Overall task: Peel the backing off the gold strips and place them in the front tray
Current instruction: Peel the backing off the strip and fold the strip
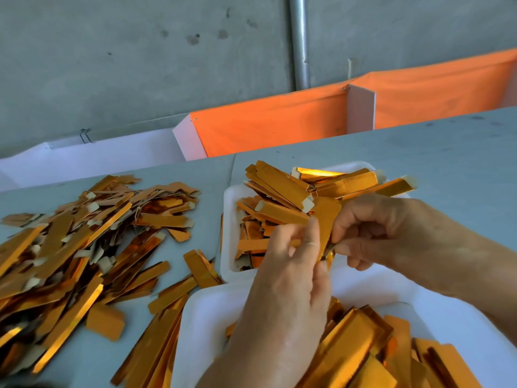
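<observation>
No brand, label or readable writing shows anywhere; one strip in the far tray (230, 219) bears a faint dotted line, too blurred to read as text. Both hands meet above the gap between the two white trays, working one gold strip (326, 228). The left hand (282, 289) has its thumb and fingertips pinched at the strip's lower part, while the right hand (391, 233) has its curled fingers pinching the same end from the other side. The fingers hide whether any backing has come away. The front tray (195, 331) sits nearest the person, holding gold strips, its near side cut off by the picture's lower edge. A loose heap of strips (78, 242) spreads over the grey table (419, 152) on the left, running past the frame.
</observation>
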The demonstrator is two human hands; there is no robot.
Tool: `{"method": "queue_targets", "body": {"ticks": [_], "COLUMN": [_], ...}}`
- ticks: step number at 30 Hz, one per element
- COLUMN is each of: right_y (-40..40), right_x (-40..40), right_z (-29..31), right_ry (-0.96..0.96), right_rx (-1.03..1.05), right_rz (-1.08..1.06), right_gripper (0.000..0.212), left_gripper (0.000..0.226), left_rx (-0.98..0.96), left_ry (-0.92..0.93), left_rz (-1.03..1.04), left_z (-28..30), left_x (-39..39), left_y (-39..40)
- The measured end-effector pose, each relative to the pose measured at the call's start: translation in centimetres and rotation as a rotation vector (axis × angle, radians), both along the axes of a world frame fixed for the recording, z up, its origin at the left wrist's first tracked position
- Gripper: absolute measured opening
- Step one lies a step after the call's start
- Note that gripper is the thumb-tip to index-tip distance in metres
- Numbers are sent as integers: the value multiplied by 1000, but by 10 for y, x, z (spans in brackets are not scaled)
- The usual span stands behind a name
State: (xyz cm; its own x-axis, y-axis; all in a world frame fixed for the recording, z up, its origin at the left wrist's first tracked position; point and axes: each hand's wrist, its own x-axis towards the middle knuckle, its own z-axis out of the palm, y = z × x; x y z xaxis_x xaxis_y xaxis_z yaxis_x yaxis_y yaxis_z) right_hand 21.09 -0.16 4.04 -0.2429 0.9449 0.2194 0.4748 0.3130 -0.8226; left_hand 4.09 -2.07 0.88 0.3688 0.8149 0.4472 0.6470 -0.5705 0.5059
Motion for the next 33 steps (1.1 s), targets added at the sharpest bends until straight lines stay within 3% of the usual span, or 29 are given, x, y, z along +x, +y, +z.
{"method": "queue_targets", "body": {"ticks": [8, 14, 19, 24, 29, 33], "right_y": [1, 0, -1, -5, 1, 5], "right_x": [-12, -3, -15, -30, -20, -9], "right_z": [-5, -2, -4, -9, -11, -12], "right_ry": [-12, 94, -216, -328, -145, 104], "right_rx": [-64, -198, 15, 95, -66, -235], "right_rz": [28, 130, -57, -102, -20, 134], "right_gripper": [22, 23, 10, 17, 19, 16], "left_gripper": [65, 54, 53, 52, 49, 46], "left_rx": [-80, -178, -152, -168, -196, -399], "left_ry": [18, -51, -36, -29, -66, -237], "left_rz": [15, -34, 15, 41, 28, -77], "left_z": [3, 5, 2, 1, 3, 7], "left_x": [-8, -8, -6, -10, -10, -13], "left_y": [1, 3, 4, 5, 4, 4]}}
